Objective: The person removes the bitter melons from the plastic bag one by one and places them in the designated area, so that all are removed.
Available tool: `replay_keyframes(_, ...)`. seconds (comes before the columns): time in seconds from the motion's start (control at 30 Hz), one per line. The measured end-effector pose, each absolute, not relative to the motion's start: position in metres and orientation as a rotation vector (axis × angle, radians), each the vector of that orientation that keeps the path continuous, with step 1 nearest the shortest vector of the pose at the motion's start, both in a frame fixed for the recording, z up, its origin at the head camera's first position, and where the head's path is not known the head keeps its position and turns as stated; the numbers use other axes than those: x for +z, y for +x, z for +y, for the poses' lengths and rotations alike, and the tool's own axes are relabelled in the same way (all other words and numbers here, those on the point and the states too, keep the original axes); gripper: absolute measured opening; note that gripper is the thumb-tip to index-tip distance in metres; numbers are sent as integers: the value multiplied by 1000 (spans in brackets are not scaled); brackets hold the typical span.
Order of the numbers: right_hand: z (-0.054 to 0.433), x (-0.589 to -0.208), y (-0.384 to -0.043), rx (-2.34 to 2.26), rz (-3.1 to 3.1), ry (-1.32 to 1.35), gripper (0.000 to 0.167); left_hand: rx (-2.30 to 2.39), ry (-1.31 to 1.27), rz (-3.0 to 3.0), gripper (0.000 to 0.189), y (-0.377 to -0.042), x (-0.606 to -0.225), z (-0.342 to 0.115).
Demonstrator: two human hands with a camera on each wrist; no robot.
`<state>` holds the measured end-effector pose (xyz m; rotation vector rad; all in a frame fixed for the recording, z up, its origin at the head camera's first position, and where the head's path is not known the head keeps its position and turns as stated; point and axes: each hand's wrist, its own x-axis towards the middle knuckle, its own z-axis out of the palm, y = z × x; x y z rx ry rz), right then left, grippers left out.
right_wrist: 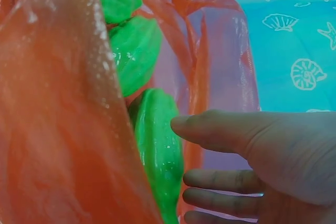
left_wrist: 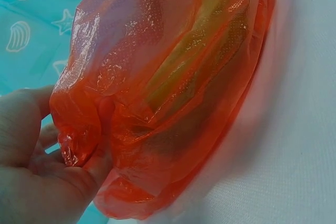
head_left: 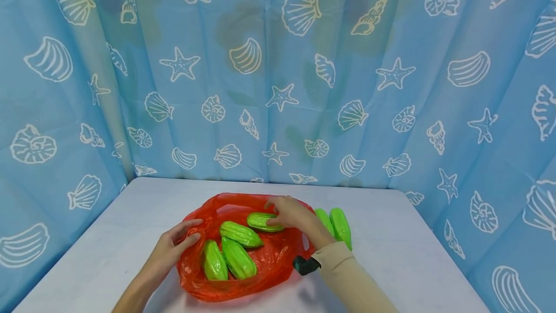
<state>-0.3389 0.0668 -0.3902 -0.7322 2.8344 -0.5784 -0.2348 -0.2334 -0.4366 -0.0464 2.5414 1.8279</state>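
Observation:
A red plastic bag (head_left: 275,264) lies with its mouth spread wide in the head view, several light green ridged gourds (head_left: 241,234) inside. My left hand (head_left: 171,248) grips the bag's left rim; the left wrist view shows the bunched plastic (left_wrist: 79,135) between thumb and fingers. Over the far right part of the mouth is my right hand (head_left: 293,214), right at the farthest gourd (head_left: 259,221). In the right wrist view, its thumb tip overlaps that gourd (right_wrist: 160,145) and the extended fingers (right_wrist: 220,198) lie beside it, not wrapped round it.
Two more green gourds (head_left: 340,226) lie on the white table (head_left: 391,255) just right of the bag, partly behind my right forearm. A blue curtain (head_left: 269,86) with shell prints hangs along the table's back and sides.

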Motion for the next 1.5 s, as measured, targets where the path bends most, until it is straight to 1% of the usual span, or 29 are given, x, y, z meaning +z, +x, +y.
replay_keyframes(0.3,63,-398,-339,-480,2848,-663,49,1810,-66,2546,55,-235,-437,-233)
replay_keyframes(0.83,58,-402,-337,-407,2876,-576,51,1801,-54,2546,57,-236,-439,-234)
replay_keyframes(1.5,60,-407,-337,-426,2887,-589,47,1804,-57,2539,55,-235,-438,-233)
